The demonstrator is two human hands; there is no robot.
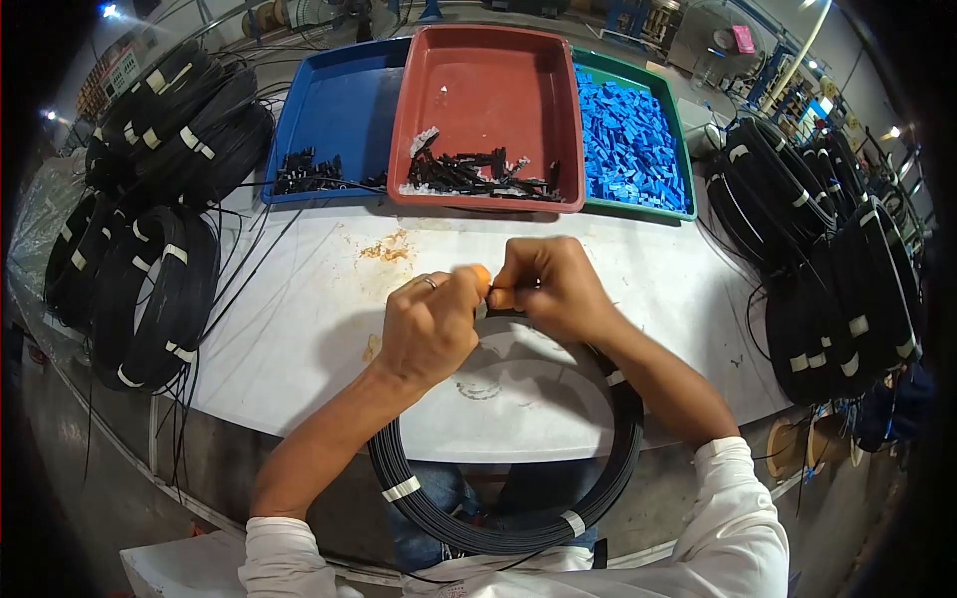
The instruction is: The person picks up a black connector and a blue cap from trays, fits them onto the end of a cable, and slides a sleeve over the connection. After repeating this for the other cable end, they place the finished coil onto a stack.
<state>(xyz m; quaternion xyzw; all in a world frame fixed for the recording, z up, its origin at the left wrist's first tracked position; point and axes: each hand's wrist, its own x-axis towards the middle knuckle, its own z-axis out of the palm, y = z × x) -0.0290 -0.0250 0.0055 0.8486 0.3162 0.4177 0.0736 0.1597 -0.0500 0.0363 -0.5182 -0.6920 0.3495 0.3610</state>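
Observation:
My left hand (429, 324) and my right hand (553, 289) meet above the far side of a coil of black cable (505, 538). Both are closed in a pinch, fingertips almost touching. Orange coverings show on the fingertips, and a ring is on my left hand. A small dark bit shows between the fingers, but what each hand grips is too small and hidden to name. The coil is bound with white tape bands (402, 488). Its far side rests on the white tabletop (299, 369), and its near side hangs over the front edge towards my lap.
A blue tray (344, 90) and a red tray (488, 80) hold small black parts; a green tray (688, 189) holds many blue pieces (628, 140). More taped black coils are stacked at left (159, 289) and right (847, 299). Orange-brown crumbs (389, 247) lie on the table.

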